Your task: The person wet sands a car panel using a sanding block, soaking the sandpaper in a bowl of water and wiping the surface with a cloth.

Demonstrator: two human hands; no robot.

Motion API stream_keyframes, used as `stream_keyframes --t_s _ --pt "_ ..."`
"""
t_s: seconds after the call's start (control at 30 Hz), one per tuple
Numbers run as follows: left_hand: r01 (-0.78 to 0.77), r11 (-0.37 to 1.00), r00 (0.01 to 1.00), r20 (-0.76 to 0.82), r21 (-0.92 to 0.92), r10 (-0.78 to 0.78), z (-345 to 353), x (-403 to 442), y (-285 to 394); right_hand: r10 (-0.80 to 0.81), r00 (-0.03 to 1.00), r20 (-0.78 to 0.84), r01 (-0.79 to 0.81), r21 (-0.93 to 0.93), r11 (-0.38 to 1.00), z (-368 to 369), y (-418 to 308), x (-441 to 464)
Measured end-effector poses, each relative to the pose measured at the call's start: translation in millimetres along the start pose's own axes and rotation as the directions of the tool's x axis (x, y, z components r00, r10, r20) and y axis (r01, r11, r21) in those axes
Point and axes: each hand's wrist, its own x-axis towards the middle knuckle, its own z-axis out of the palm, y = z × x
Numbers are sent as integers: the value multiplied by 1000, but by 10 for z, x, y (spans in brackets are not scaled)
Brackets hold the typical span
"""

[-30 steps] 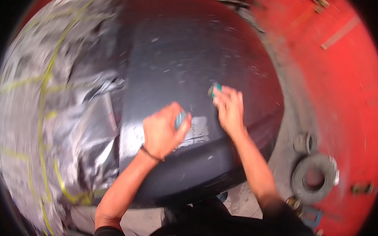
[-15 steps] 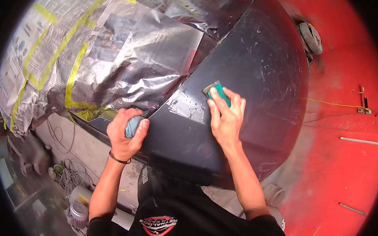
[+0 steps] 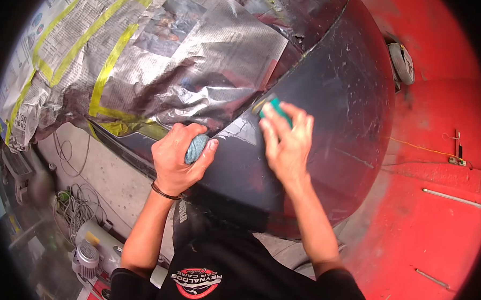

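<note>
A dark grey car panel [image 3: 330,119] fills the middle, with a wet, shiny patch [image 3: 240,129] between my hands. My left hand [image 3: 179,155] is closed around a blue-grey wadded cloth [image 3: 196,148] at the panel's left edge, near crumpled masking paper. My right hand [image 3: 289,140] grips a green block [image 3: 279,113] from above, its fingertips on top. A greyish, yellow-edged piece sticks out at the block's far end, against the panel. The block's underside is hidden.
Newspaper [image 3: 230,46] held by yellow tape [image 3: 109,67] covers the car's left part. A coiled cable [image 3: 82,210] and a grey motor [image 3: 87,257] lie at lower left. On the red floor [image 3: 427,120] at right are a metal rod [image 3: 456,199] and a round grey object [image 3: 401,62].
The view has swung round the car. Since half a second ago, my left hand with the cloth has come nearer my right hand, and the wet patch looks smaller. Both hands keep their hold.
</note>
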Motion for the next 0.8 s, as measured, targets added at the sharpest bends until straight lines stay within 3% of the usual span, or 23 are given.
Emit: stream_keyframes --t_s 0.1,0.17,0.23,0.3,0.33,0.37,0.43,0.5,0.57,0.63,0.67,0.77,0.8 --pt "-30 999 1000 -2 13 30 22 -9 6 83 993 -84 -85 -23 996 123 106 194" --pt "-37 999 999 -17 19 37 28 6 8 41 995 -90 -44 -41 998 147 -54 15" --pt "-35 999 999 -7 20 35 20 8 27 -7 1000 -4 7 58 998 96 -258 -209" --pt "-56 998 998 -16 17 57 30 18 34 -82 996 36 79 75 994 -15 -89 -70" --pt "-65 998 998 -21 21 65 24 10 24 -77 997 -4 77 -6 997 19 27 51" --pt "-55 998 998 -19 14 56 22 -13 21 33 999 -20 -34 -43 998 43 99 185" --pt "-44 999 999 -25 9 44 22 -20 18 50 993 -108 -57 -60 997 175 41 191" --pt "-29 999 999 -35 29 30 9 -13 30 -24 1000 -12 24 38 999 119 -384 -194" --pt "-39 999 999 -27 38 40 32 -35 3 -47 997 53 40 133 990 67 -356 -220" --pt "-60 998 997 -49 27 61 30 -25 -20 -14 1000 20 13 28 1000 64 -151 -20" --pt "-64 998 996 -65 25 66 23 -38 -19 89 996 -22 -89 14 996 94 -61 76" --pt "-32 999 994 -101 -16 30 11 -65 -37 16 999 -51 -19 -55 998 198 -306 -55" --pt "-25 999 993 -112 -32 21 7 -66 -39 -11 1000 4 11 30 999 158 -494 -147"
